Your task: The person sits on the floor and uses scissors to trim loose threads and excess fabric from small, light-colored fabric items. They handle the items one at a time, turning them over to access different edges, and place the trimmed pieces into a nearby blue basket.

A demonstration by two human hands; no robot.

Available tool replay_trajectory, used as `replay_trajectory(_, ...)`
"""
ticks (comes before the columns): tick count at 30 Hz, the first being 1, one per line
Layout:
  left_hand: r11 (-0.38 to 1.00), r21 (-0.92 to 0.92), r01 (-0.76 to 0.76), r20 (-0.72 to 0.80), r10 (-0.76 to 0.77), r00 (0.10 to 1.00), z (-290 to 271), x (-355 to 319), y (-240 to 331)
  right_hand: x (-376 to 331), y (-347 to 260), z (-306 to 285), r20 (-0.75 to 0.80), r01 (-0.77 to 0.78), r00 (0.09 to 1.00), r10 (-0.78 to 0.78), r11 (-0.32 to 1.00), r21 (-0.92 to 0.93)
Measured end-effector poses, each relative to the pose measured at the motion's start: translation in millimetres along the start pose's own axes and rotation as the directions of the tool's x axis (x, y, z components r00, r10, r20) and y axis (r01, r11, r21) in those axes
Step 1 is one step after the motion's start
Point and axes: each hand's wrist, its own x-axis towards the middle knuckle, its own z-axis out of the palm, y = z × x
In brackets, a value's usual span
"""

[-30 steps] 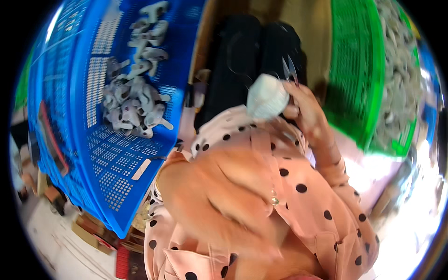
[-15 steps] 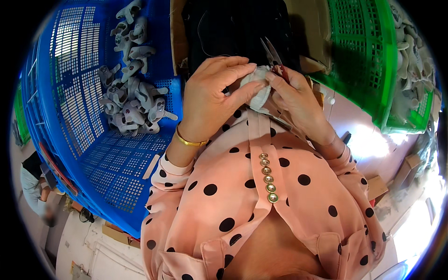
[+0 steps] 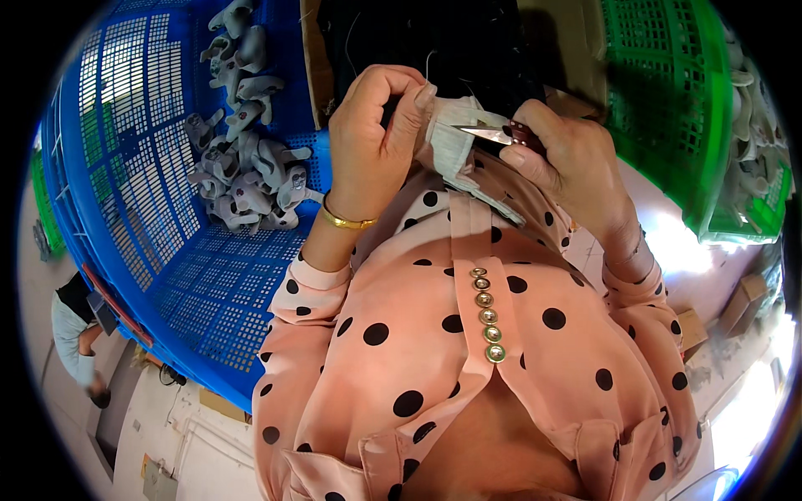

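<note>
My left hand (image 3: 376,125) is closed, with thumb and forefinger pinched at the edge of a small pale grey sewn fabric piece (image 3: 453,142). A short white thread (image 3: 429,63) rises from the pinch. My right hand (image 3: 576,159) is wrapped round small scissors (image 3: 489,133) with dark red handles. Their pointed metal blades lie across the upper part of the fabric and point left, toward my left hand. A narrow strip of the fabric hangs down to the right, in front of my shirt. Some fingers are hidden behind the fabric.
On my left stands a large blue plastic basket (image 3: 209,309) with a heap of grey fabric pieces (image 3: 246,179). At right a green basket (image 3: 668,108) stands beside more grey pieces (image 3: 748,159). Dark cloth (image 3: 484,42) lies ahead. Another person (image 3: 75,334) is at far left.
My left hand has drawn up and away from my right, now pinching at the fabric's edge. The scissors have turned from pointing up and away to pointing left across the fabric.
</note>
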Motion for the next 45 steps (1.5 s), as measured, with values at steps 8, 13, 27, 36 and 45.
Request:
replay_trajectory(8, 0.997, 0.046, -0.064, -0.026, 0.065, 0.998, 3.9, -2.5, 8.4, 13.9, -1.9, 5.8, -0.016, 0.062, 0.998, -0.065, 0.988, -0.144)
replay_trajectory(13, 0.961, 0.2, -0.194, -0.056, 0.209, 0.976, 2.7, -2.2, 7.3, 14.6, -6.4, 12.1, -0.038, 0.057, 0.997, -0.068, 0.971, -0.232)
replay_trajectory(27, 0.689, -0.668, 0.281, 0.135, -0.259, 0.956, 32.1, -42.7, -15.5, 5.7, 21.1, 52.5, 0.063, -0.25, 0.949, 0.309, 0.615, 0.748)
replay_trajectory(36, 0.628, -0.557, 0.543, 0.664, -0.056, 0.745, 12.6, -15.7, -33.0, 33.2, 0.3, -15.8, 0.208, 0.036, 0.972, -0.11, 0.944, 0.329)
replay_trajectory(45, 0.819, -0.415, 0.396, 0.342, -0.263, 0.902, 27.0, -41.2, -25.0, 9.1, 42.6, 16.3, 0.179, -0.156, 0.98, 0.09, 0.903, 0.401)
